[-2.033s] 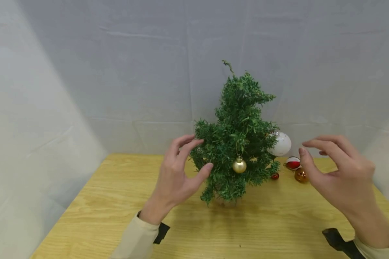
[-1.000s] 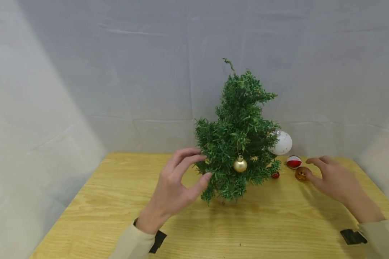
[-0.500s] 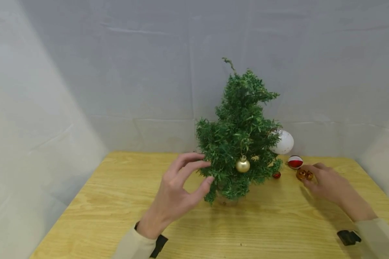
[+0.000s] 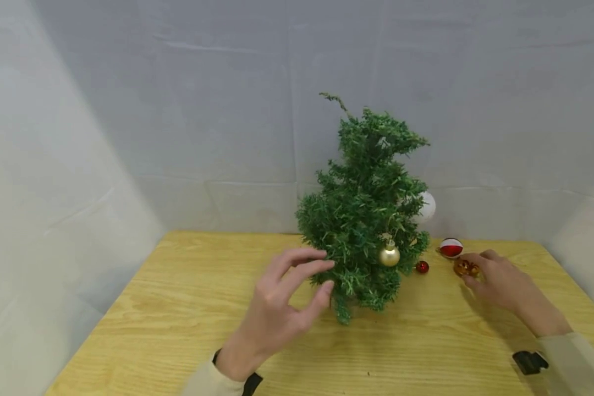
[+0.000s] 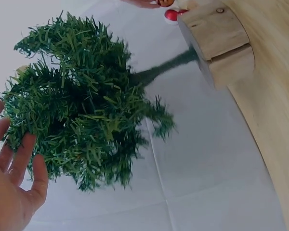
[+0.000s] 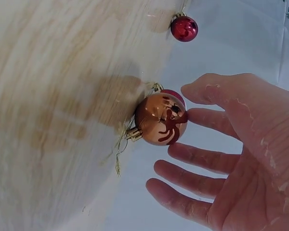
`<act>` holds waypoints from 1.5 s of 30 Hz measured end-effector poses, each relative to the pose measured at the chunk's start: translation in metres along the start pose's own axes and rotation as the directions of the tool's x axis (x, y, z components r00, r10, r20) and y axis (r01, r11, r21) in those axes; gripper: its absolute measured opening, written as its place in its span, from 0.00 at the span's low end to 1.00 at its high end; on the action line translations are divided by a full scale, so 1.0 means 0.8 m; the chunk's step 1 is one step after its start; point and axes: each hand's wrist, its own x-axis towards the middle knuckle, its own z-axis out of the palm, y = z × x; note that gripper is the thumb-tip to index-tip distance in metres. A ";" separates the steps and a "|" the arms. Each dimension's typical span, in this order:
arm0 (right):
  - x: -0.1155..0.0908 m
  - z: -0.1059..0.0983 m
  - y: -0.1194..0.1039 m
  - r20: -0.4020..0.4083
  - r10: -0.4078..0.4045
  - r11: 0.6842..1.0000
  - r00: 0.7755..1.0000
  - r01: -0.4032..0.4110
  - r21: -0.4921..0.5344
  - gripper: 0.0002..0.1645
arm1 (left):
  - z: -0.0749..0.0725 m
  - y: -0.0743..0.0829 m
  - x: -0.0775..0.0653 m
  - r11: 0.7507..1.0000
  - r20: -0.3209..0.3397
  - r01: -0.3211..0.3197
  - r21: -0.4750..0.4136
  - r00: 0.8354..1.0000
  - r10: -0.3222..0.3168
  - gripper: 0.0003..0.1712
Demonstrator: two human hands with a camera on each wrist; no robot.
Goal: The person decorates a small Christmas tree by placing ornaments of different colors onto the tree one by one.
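The right hand (image 4: 502, 286), fingers spread, is at the glossy copper-coloured ball ornament (image 4: 460, 268) on the yellowish wood-grain table (image 4: 178, 308); firm contact cannot be told. A glancing push could roll this smooth sphere away. The left hand (image 4: 279, 308), fingers spread, is at the bristly green artificial tree (image 4: 363, 220); uneven pressure could tip its round wooden base (image 5: 221, 45).

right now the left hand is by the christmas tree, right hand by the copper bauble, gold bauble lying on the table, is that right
The gold bauble isn't lying on the table: the head view shows it hanging from the Christmas tree. The left hand by the tree and the right hand by the copper bauble are correct.
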 end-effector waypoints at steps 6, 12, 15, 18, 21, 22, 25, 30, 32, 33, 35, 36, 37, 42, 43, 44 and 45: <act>0.000 0.000 0.003 -0.016 0.001 1.000 1.000 0.000 0.024 0.26 | 0.008 0.009 0.001 0.999 0.002 -0.054 0.005 0.999 0.054 0.12; 0.000 0.002 0.003 -0.044 -0.029 0.998 0.999 0.031 0.058 0.17 | 0.014 0.015 -0.001 0.998 0.035 -0.052 0.024 0.998 0.051 0.13; 0.000 0.003 0.002 -0.042 -0.032 0.997 0.999 0.035 0.066 0.13 | 0.017 0.018 -0.002 0.998 0.058 -0.050 0.022 0.997 0.049 0.13; -0.001 0.003 0.003 -0.041 -0.026 0.998 0.999 0.028 0.054 0.13 | 0.020 0.021 -0.001 0.999 0.076 -0.048 0.017 0.996 0.046 0.15; -0.001 0.003 0.003 -0.047 -0.025 0.999 0.999 0.026 0.038 0.13 | 0.022 0.023 0.002 0.999 0.082 -0.040 0.004 0.996 0.040 0.17; -0.001 0.003 0.004 -0.049 -0.025 0.999 0.998 0.027 0.035 0.12 | 0.024 0.023 0.003 0.999 0.082 -0.040 0.001 0.996 0.040 0.18; -0.001 0.003 0.004 -0.057 -0.027 0.999 0.998 0.029 0.030 0.12 | 0.027 0.022 0.007 0.999 0.082 -0.037 -0.002 0.996 0.038 0.19; -0.002 0.002 0.004 -0.052 -0.018 1.000 0.998 0.020 0.022 0.13 | 0.035 0.021 0.010 0.998 0.084 -0.055 0.010 0.995 0.054 0.20; -0.003 0.003 0.003 -0.041 -0.008 1.000 0.999 0.009 0.022 0.12 | 0.039 0.021 0.011 0.998 0.087 -0.063 0.013 0.994 0.062 0.19; -0.003 0.003 0.003 -0.036 -0.002 1.000 0.999 0.003 0.023 0.12 | 0.040 0.022 0.011 0.998 0.088 -0.064 0.015 0.994 0.062 0.19; -0.004 0.004 0.001 -0.026 0.009 1.000 1.000 -0.008 0.024 0.12 | 0.043 0.022 0.011 0.998 0.091 -0.059 0.022 0.994 0.057 0.19; -0.004 0.004 0.001 -0.025 0.012 1.000 1.000 -0.011 0.023 0.12 | 0.044 0.022 0.011 0.998 0.093 -0.054 0.026 0.994 0.051 0.19; -0.004 0.005 0.001 -0.024 0.014 1.000 1.000 -0.014 0.022 0.13 | 0.046 0.021 0.011 0.998 0.093 -0.047 0.029 0.995 0.044 0.19; -0.004 0.003 0.002 -0.030 0.013 1.000 0.999 -0.013 0.011 0.19 | 0.053 0.017 0.014 0.998 0.082 -0.028 0.056 0.996 0.023 0.19; -0.006 0.003 0.001 -0.030 0.010 1.000 1.000 -0.010 0.010 0.20 | 0.054 0.017 0.015 0.998 0.077 -0.026 0.060 0.997 0.021 0.20; -0.007 0.002 0.001 -0.027 0.008 1.000 1.000 -0.008 0.011 0.21 | 0.055 0.018 0.015 0.998 0.073 -0.024 0.063 0.997 0.019 0.19; -0.008 0.002 0.000 -0.020 0.006 1.000 1.000 -0.006 0.013 0.22 | 0.056 0.018 0.015 0.998 0.070 -0.024 0.065 0.997 0.019 0.20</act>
